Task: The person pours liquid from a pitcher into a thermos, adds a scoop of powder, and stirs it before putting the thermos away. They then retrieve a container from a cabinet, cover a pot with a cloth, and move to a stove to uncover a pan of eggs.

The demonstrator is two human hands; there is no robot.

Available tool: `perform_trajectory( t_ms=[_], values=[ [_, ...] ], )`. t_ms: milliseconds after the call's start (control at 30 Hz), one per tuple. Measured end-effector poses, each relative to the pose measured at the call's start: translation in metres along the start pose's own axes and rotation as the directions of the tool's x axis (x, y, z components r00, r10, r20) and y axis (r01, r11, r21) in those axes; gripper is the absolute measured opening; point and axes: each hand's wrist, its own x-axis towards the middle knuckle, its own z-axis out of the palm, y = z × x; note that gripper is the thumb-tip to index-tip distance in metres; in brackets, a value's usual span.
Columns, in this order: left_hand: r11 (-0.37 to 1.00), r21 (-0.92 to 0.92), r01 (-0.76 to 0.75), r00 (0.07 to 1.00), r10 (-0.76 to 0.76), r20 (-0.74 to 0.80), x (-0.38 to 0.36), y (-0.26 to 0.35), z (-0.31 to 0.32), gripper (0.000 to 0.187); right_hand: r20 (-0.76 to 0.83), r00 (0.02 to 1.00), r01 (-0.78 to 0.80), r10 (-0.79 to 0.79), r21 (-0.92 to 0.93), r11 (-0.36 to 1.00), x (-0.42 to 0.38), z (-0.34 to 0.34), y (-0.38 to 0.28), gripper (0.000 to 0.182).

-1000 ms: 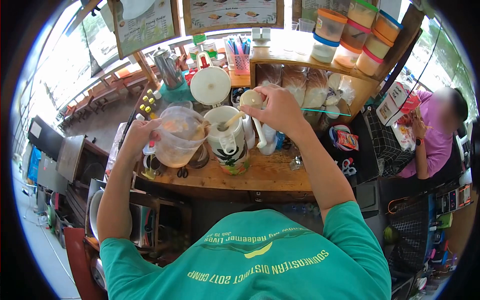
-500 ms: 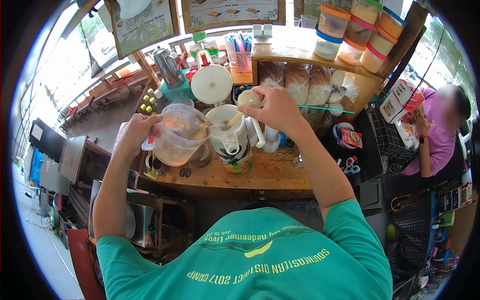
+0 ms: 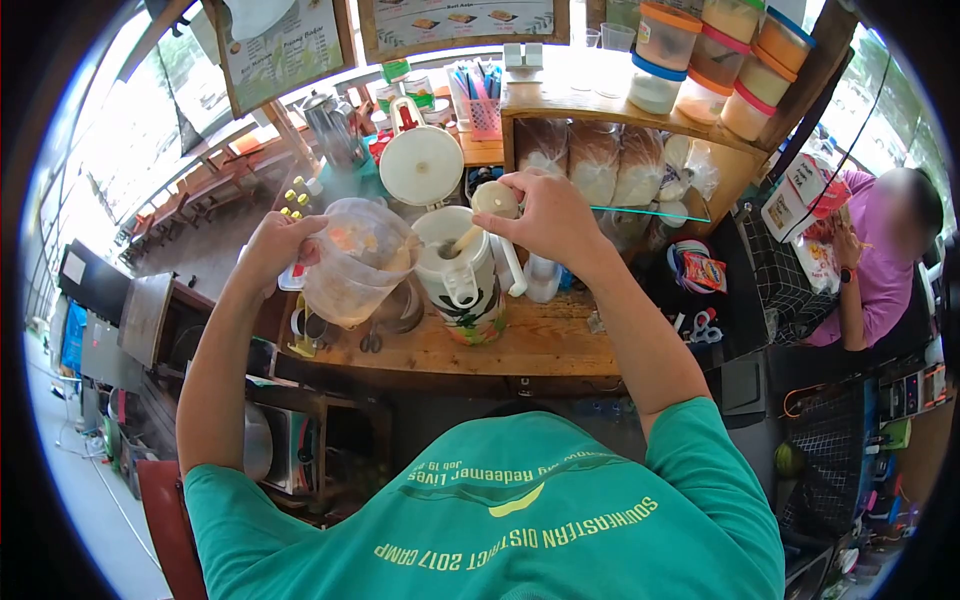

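My left hand (image 3: 277, 248) grips a clear plastic pitcher (image 3: 350, 290) by its left side. The pitcher is tilted to the right, with its rim at the mouth of a white vacuum flask (image 3: 458, 262); a tan liquid shows low inside it. The flask stands upright with a leaf and flower print, its round lid (image 3: 422, 166) swung open behind. Over the flask's right rim, my right hand (image 3: 550, 215) is closed on a round cream-coloured cap-like piece (image 3: 496, 201). A pale tan stick (image 3: 467, 240) below that hand slants into the flask; what joins it to the piece is hidden.
Scissors (image 3: 371, 342) lie on the wooden counter (image 3: 540, 350) in front. A metal jug (image 3: 335, 135) stands back left, bagged bread (image 3: 595, 165) sits in the shelf behind, and stacked tubs (image 3: 665, 45) rise above. At the right, a person in pink (image 3: 870, 260) handles a package.
The pitcher and my left hand have shifted slightly left and up, with the pitcher tipped more. Haze shows above it. My right hand has barely moved.
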Motion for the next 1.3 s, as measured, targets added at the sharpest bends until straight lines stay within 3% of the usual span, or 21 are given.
perform_trajectory(
  t_ms=[267, 633, 1033, 1300],
  values=[
    [0.996, 0.080, 0.031, 0.999, -0.034, 0.037, 0.012, 0.006, 0.002, 0.036, -0.023, 0.999, 0.033, -0.034, -0.014, 0.999, 0.000, 0.002, 0.003, 0.055],
    [0.982, 0.186, 0.027, 1.000, -0.026, -0.008, 0.025, 0.021, 0.012, 0.064, -0.031, 0.999, 0.028, -0.029, -0.009, 1.000, -0.002, 0.001, 0.006, 0.056],
    [0.930, 0.366, 0.009, 1.000, -0.008, -0.005, 0.041, 0.032, 0.019, 0.081, 0.045, 0.999, -0.022, 0.022, -0.006, 1.000, 0.001, 0.000, 0.001, 0.056],
    [0.855, 0.516, -0.053, 0.996, 0.080, -0.032, 0.048, 0.044, 0.033, 0.082, 0.044, 0.999, -0.024, 0.025, -0.012, 1.000, 0.003, 0.003, 0.000, 0.054]
  ],
)
